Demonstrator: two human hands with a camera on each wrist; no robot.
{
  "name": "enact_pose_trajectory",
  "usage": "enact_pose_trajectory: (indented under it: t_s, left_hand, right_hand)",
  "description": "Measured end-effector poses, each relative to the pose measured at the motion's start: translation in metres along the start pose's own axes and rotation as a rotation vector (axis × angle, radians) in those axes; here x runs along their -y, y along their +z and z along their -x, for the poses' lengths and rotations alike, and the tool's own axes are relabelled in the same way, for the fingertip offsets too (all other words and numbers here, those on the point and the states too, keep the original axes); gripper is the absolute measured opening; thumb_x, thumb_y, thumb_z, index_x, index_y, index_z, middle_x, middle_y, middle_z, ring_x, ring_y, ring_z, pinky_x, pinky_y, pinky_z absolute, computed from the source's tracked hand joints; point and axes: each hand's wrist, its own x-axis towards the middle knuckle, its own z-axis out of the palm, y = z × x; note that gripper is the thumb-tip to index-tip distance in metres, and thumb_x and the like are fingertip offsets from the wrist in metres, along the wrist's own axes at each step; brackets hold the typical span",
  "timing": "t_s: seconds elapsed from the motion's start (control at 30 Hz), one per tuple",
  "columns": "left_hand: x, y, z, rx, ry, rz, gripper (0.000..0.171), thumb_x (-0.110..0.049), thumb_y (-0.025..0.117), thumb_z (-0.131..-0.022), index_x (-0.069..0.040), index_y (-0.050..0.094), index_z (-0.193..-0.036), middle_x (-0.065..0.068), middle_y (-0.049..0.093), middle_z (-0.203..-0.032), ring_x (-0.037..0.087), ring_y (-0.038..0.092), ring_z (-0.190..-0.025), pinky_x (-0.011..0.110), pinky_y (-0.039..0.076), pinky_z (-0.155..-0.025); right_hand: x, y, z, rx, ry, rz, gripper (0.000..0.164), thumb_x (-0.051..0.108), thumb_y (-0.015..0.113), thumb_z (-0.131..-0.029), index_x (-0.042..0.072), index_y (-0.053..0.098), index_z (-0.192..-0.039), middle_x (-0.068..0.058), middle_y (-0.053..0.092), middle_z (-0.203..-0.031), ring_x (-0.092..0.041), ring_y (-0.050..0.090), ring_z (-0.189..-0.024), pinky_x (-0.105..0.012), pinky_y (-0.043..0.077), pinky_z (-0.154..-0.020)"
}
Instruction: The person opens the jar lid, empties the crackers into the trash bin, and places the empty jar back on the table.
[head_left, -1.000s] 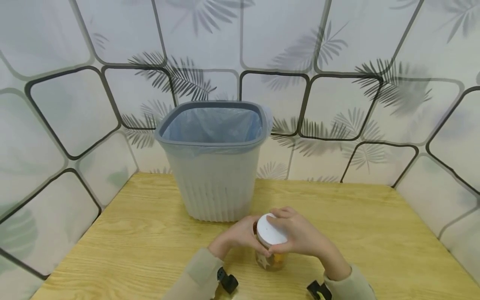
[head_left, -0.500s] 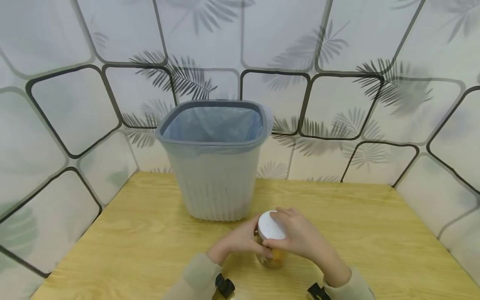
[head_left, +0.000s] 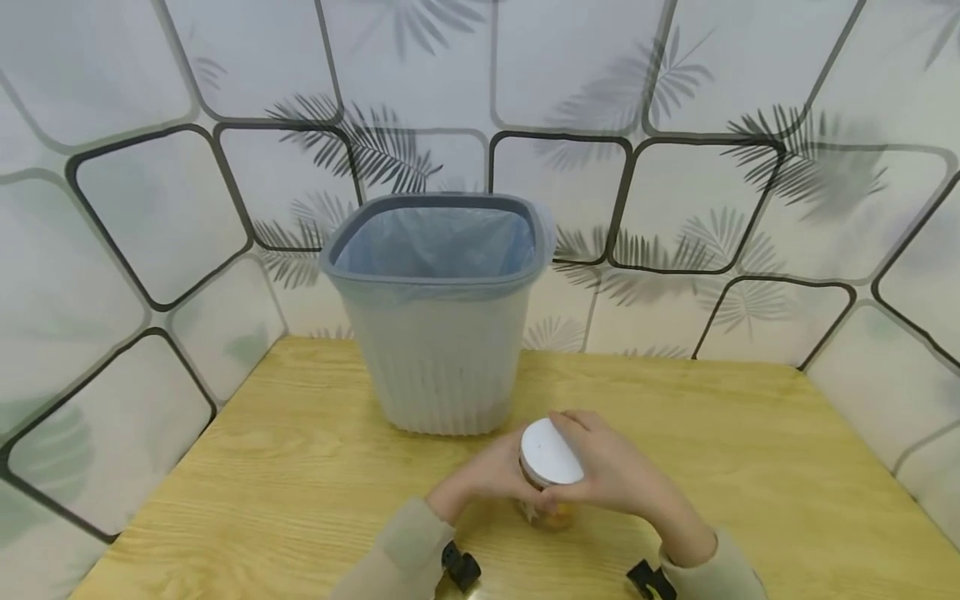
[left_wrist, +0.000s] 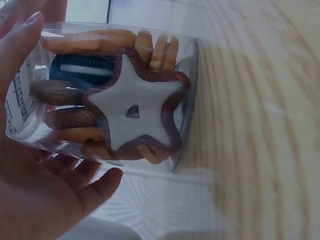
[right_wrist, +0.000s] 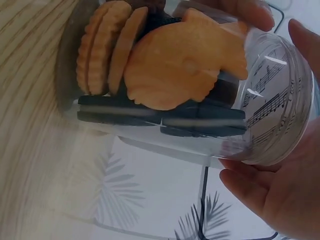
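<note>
We see the table (head_left: 697, 442) under the grip and the bin (head_left: 442, 342) behind it. The left hand (head_left: 491, 473) curls round the jar (head_left: 557, 518); the right hand (head_left: 618, 471) pinches the lid (head_left: 549, 452) on top. Just before, the right thumb (head_left: 573, 493) reached further left; now it's by the left thumb (head_left: 534, 495). The lid is still on, so we think the cookies (left_wrist: 142, 105) below can't come out.
</note>
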Motion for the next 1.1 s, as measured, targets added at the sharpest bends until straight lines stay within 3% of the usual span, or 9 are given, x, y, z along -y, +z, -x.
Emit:
enact_pose_trajectory:
  t_s: [0.17,0.47,0.67,0.93,1.1]
  left_hand:
    - [0.003,-0.001,-0.001,0.044,0.059,0.062,0.081,0.002,0.076,-0.065,-0.014,0.031,-0.131,0.0,0.046,-0.118,0.012,0.048,-0.104,0.03,0.04,-0.087]
    - [0.005,-0.001,0.0,0.069,0.018,0.197,0.08,0.009,0.073,-0.063,-0.009,0.033,-0.13,0.002,0.047,-0.116,0.013,0.047,-0.104,0.031,0.037,-0.091]
    - [0.006,0.001,0.002,0.043,0.01,0.205,0.081,0.012,0.073,-0.061,-0.006,0.034,-0.129,0.001,0.047,-0.115,0.012,0.047,-0.103,0.03,0.037,-0.09]
    - [-0.007,0.006,0.0,-0.027,0.082,0.212,0.083,0.004,0.074,-0.063,-0.012,0.031,-0.132,0.004,0.046,-0.118,0.017,0.048,-0.104,0.033,0.041,-0.087]
    - [-0.012,0.006,0.001,-0.075,0.009,0.177,0.084,0.001,0.077,-0.061,-0.014,0.033,-0.131,0.001,0.047,-0.116,0.014,0.048,-0.103,0.031,0.04,-0.088]
  right_hand:
    - [0.006,0.001,0.001,-0.04,-0.013,0.031,0.092,0.066,0.061,-0.063,-0.004,0.049,-0.122,-0.018,0.051,-0.114,-0.029,0.05,-0.1,-0.04,0.045,-0.077]
    - [0.005,0.004,0.0,-0.091,-0.051,0.002,0.085,0.057,0.071,-0.061,-0.005,0.054,-0.116,-0.018,0.054,-0.112,-0.029,0.049,-0.103,-0.042,0.044,-0.08]
    - [0.004,0.005,0.001,-0.085,-0.042,-0.052,0.08,0.053,0.072,-0.063,-0.005,0.055,-0.115,-0.018,0.054,-0.113,-0.032,0.049,-0.104,-0.045,0.043,-0.08]
    - [0.005,-0.003,0.001,-0.123,-0.028,-0.18,0.076,0.04,0.078,-0.062,-0.006,0.053,-0.117,-0.017,0.052,-0.115,-0.031,0.05,-0.101,-0.044,0.044,-0.078]
    - [0.004,-0.005,0.0,-0.139,-0.04,-0.163,0.076,0.041,0.077,-0.062,-0.005,0.053,-0.117,-0.016,0.053,-0.115,-0.03,0.05,-0.101,-0.043,0.044,-0.078]
